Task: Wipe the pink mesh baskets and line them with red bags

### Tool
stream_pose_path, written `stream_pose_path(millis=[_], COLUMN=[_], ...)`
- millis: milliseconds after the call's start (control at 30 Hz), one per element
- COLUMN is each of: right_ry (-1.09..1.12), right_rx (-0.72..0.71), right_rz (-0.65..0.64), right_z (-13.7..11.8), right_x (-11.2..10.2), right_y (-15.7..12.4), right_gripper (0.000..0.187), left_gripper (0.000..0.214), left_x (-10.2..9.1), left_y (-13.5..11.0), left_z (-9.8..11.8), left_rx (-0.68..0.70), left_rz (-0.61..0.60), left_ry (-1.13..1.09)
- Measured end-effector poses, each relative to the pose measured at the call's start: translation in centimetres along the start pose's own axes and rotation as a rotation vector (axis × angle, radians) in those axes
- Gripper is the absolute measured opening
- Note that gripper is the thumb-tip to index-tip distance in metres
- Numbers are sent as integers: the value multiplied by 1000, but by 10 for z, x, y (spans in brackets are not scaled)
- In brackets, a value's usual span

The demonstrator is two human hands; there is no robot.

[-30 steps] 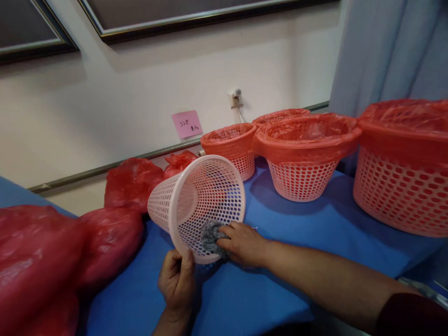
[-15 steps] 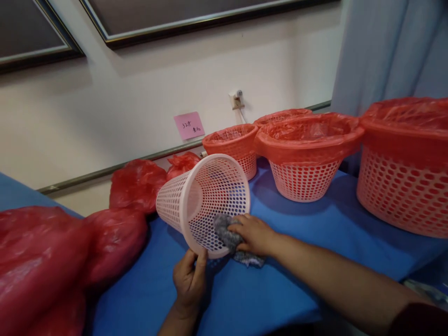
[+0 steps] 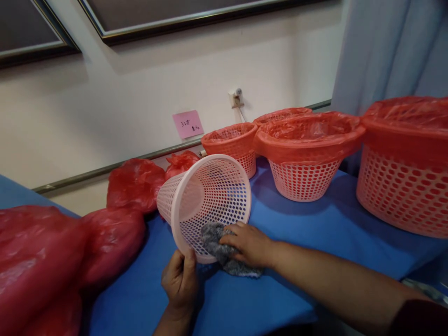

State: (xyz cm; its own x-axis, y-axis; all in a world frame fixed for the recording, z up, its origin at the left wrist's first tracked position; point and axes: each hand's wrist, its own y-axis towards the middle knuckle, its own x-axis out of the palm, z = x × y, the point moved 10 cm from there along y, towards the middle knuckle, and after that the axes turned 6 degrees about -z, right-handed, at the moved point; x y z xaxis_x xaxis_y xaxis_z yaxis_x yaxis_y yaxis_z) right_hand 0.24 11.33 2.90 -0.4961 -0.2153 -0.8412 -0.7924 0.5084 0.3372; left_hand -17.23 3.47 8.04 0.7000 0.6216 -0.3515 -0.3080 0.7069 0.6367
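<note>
A pale pink perforated plastic basket (image 3: pixel 177 200) lies tilted on its side, its open mouth turned toward me. My left hand (image 3: pixel 180 277) grips the lower left of its rim, thumb on top. In my right hand (image 3: pixel 248 245) is a fuzzy grey cloth (image 3: pixel 220 245), pressed against the inner wall by the lower rim. Part of the cloth hangs over the rim outside. The fingertips of my right hand are partly sunk in the cloth.
Several baskets lined with red plastic bags, one a wide basket (image 3: pixel 304 179), stand at the right and back on the blue tablecloth (image 3: pixel 280 298). Filled red bags (image 3: pixel 38 261) lie at left. A pink note (image 3: pixel 188 124) and a wall socket (image 3: pixel 237 99) are behind.
My right hand and the cloth have moved left and slightly down along the rim. My left hand has shifted left with the rim, and the basket's mouth has turned slightly.
</note>
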Motion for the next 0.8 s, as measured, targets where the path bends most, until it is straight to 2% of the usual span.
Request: stream_pose_path(millis=[100,167,233,367,433,500,633,700,800], right_ry=[8,27,47,37,15,19,84,94,83], right_rx=[262,368,325,22,-3,69,220,216,145], right_rz=[-17,-22,-36,-41,-20,-1,34,36,19], right_z=[51,71,65,8,-4,4,35,39,32], right_x=[-13,-19,-19,-7,-4,-3,-5,-6,-5], right_y=[-1,-6,-6,-3,-2,0,0,-1,-2], right_gripper=[42,45,49,38,34,33,35,36,35], left_gripper=[50,49,48,46,42,38,37,43,46], left_x=[4,3,0,0,4,11,31,42,53], left_y=[3,3,3,2,4,8,13,12,8], left_z=[-3,-8,-14,-13,-5,5,16,17,19], left_rx=[15,3,-13,-4,37,82,156,184,205], left_rz=[-57,-50,-19,-6,-43,-93,-226,-302,-392], left_ry=[4,-9,-20,-12,11,58,192,236,240])
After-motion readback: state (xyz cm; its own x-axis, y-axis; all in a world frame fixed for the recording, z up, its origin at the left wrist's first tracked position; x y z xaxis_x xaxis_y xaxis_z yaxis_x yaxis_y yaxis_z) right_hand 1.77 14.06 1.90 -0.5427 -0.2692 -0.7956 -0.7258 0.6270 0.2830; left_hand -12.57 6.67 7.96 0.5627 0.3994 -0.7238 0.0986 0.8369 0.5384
